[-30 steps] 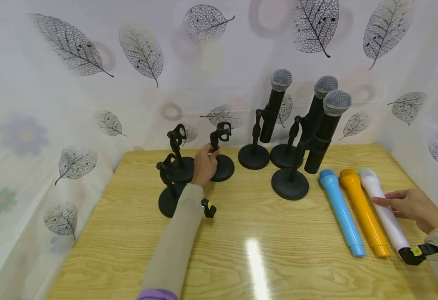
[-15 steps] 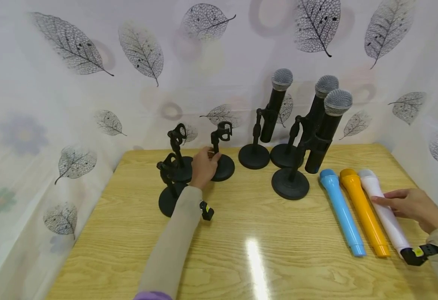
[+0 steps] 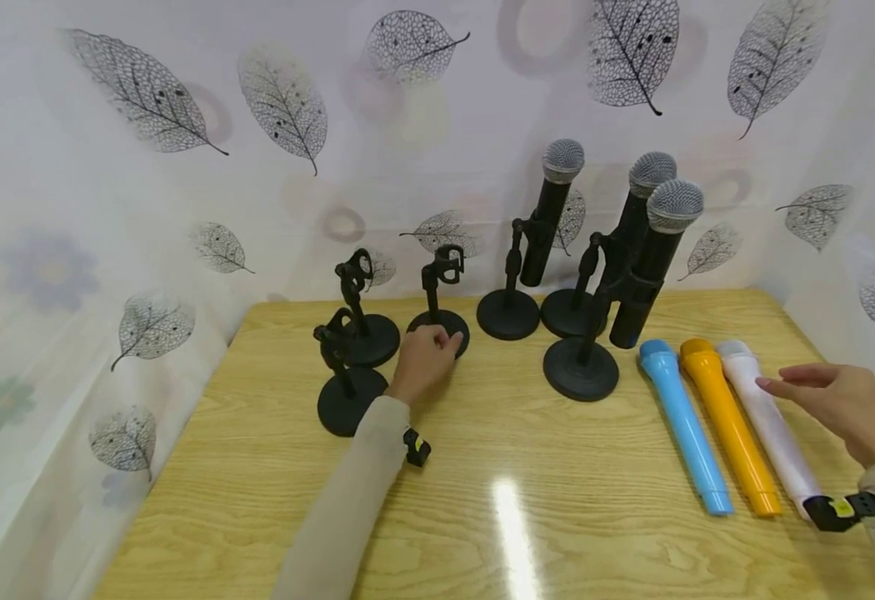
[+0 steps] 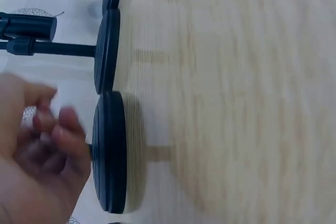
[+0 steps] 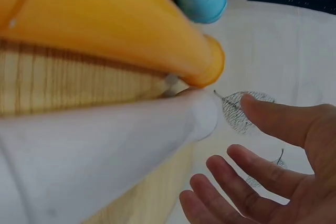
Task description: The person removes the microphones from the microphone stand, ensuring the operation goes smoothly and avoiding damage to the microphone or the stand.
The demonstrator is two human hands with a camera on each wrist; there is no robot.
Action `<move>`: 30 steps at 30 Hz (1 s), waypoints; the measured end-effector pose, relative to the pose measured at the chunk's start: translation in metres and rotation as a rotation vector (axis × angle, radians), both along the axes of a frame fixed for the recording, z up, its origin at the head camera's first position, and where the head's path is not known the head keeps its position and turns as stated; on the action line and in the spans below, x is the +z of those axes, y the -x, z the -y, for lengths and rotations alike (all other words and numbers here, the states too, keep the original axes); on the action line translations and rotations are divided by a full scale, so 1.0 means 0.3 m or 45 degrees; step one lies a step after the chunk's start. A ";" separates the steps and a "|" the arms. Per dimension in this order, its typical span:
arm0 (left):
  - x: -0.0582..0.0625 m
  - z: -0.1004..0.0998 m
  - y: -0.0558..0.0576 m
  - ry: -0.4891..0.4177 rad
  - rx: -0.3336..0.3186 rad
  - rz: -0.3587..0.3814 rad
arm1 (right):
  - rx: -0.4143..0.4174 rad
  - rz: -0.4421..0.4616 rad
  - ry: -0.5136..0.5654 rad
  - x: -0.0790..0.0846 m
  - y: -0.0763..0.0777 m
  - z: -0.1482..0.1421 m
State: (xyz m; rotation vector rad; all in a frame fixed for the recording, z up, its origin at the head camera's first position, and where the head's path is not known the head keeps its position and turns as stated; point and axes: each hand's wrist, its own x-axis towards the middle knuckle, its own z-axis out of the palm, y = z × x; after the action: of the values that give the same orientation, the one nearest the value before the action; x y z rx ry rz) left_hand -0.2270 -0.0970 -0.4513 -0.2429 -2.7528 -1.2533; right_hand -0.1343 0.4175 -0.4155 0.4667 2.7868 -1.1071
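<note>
A black microphone stand (image 3: 433, 302) is standing upright on the wooden table (image 3: 595, 483), near its far edge; the left hand (image 3: 426, 360) is hovering just in front of its round base, the fingers curling loosely and gripping nothing, though whether they are touching the base cannot be told; the white microphone (image 3: 771, 417) is lying at the table's right side, head toward the backdrop (image 3: 482, 179); the right hand (image 3: 846, 408) is hanging beside it, apart from it, fingers extending, spreading and holding nothing.

The orange microphone (image 3: 730, 425) is lying between the white one and the blue microphone (image 3: 685, 425); a rear left stand (image 3: 370, 340) and a front left stand (image 3: 343, 404) are standing left of the first; three black microphones (image 3: 547, 208) with silver heads are leaning in their own stands (image 3: 582, 369), right of centre; the backdrop is showing printed leaves.
</note>
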 end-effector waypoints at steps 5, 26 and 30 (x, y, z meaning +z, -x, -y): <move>-0.017 -0.031 0.013 -0.099 -0.239 0.095 | -0.004 -0.172 -0.061 0.036 -0.015 0.062; 0.071 -0.219 0.156 -0.269 -0.134 0.109 | 0.293 -0.538 0.024 0.131 -0.068 0.415; 0.097 -0.248 0.181 -0.292 -0.116 0.099 | 0.362 -0.581 0.065 0.114 -0.065 0.475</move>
State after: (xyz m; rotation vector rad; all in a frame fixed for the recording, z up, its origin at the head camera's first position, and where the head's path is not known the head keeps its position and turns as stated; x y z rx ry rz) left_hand -0.2814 -0.0225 -0.4223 -0.3073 -2.6553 -1.6187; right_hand -0.1149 0.2752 -0.3813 -0.2154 3.0511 -1.3485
